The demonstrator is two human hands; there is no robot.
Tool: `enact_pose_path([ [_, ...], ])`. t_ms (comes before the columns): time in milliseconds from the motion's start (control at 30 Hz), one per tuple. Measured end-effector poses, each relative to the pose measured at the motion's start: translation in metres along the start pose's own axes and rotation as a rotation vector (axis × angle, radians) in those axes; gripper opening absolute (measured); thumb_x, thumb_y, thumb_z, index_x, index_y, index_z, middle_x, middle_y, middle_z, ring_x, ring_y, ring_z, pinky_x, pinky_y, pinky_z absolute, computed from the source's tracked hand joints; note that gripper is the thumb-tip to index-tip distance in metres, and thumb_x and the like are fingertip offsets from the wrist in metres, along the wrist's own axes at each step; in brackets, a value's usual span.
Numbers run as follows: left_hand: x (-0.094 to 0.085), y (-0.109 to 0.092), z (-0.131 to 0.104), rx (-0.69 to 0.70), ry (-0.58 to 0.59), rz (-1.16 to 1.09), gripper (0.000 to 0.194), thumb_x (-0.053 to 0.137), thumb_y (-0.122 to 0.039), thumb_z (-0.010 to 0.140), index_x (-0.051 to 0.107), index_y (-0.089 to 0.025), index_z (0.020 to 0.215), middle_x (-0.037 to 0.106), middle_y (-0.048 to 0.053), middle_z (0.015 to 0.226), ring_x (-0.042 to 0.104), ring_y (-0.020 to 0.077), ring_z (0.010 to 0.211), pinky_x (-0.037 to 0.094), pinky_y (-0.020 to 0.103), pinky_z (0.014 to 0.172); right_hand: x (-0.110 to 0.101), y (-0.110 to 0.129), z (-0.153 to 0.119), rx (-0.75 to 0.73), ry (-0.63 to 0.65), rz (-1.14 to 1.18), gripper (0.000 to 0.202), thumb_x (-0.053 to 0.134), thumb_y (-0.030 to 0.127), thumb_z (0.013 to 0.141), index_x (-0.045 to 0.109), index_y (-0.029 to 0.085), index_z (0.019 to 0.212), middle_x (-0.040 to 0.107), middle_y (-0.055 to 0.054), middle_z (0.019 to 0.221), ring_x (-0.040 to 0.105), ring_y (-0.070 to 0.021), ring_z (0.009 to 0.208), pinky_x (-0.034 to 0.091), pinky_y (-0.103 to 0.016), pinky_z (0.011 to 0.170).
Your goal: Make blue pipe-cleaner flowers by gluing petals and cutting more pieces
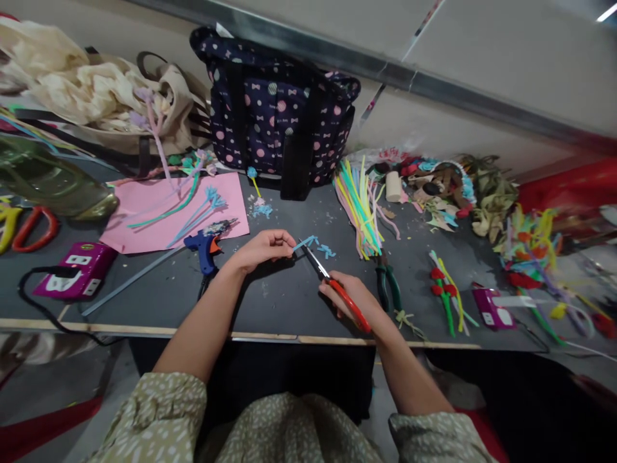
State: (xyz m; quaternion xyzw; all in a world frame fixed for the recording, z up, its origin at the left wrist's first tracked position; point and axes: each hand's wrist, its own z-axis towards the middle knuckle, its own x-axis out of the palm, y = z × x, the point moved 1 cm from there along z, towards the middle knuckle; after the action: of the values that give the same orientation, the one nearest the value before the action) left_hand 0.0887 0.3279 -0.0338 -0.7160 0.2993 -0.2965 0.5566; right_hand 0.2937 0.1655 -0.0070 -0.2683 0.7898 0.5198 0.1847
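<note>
My left hand (270, 249) pinches a short blue pipe cleaner (303, 244) above the dark table. Red-handled scissors (348, 301) are in my right hand (351, 297), their blades pointing up and left at the blue piece. Just right of the blade tips, small cut blue pieces (326, 251) lie on the table. A blue glue gun (205, 249) rests left of my left hand, its nozzle over a pink sheet (231, 193) that carries blue-tipped stems (212, 200). Beyond my right hand is a bundle of coloured pipe cleaners (359, 209).
A dark patterned bag (279, 116) with a black phone (296, 167) stands at the back. Green-handled pliers (388, 286) lie on the right, purple boxes (80, 271) at both sides, and a bottle (48, 180) at the left.
</note>
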Motion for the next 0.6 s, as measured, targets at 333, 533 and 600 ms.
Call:
enact_pose_path([
  [333,0.004,0.003,0.001,0.016,-0.042,-0.031,0.023,0.070,-0.027,0.071,0.064,-0.015,0.090,0.060,0.001,0.068,0.046,0.0067,0.054,0.032,0.020,0.049,0.002,-0.018,-0.018,0.085,-0.087,0.222,0.032,0.046,0.050,0.091,0.053,0.023,0.107,0.059,0.003,0.063,0.065,-0.0161,0.058,0.050,-0.026,0.056],
  [533,0.006,0.003,0.001,0.039,-0.022,-0.033,0.024,0.071,-0.027,0.071,0.064,-0.014,0.089,0.060,0.001,0.069,0.045,0.0063,0.053,0.030,0.020,0.048,-0.007,-0.014,-0.031,0.013,-0.075,0.225,0.034,0.049,0.048,0.092,0.050,0.025,0.117,0.067,-0.002,0.086,0.069,-0.0195,0.085,0.053,-0.031,0.075],
  [600,0.007,0.003,0.000,0.036,-0.027,-0.033,0.023,0.071,-0.028,0.071,0.064,-0.014,0.088,0.059,0.001,0.067,0.046,0.0069,0.054,0.031,0.020,0.049,-0.009,-0.010,-0.033,0.018,-0.061,0.196,0.033,0.049,0.049,0.092,0.050,0.025,0.115,0.066,-0.002,0.084,0.068,-0.0194,0.083,0.053,-0.029,0.072],
])
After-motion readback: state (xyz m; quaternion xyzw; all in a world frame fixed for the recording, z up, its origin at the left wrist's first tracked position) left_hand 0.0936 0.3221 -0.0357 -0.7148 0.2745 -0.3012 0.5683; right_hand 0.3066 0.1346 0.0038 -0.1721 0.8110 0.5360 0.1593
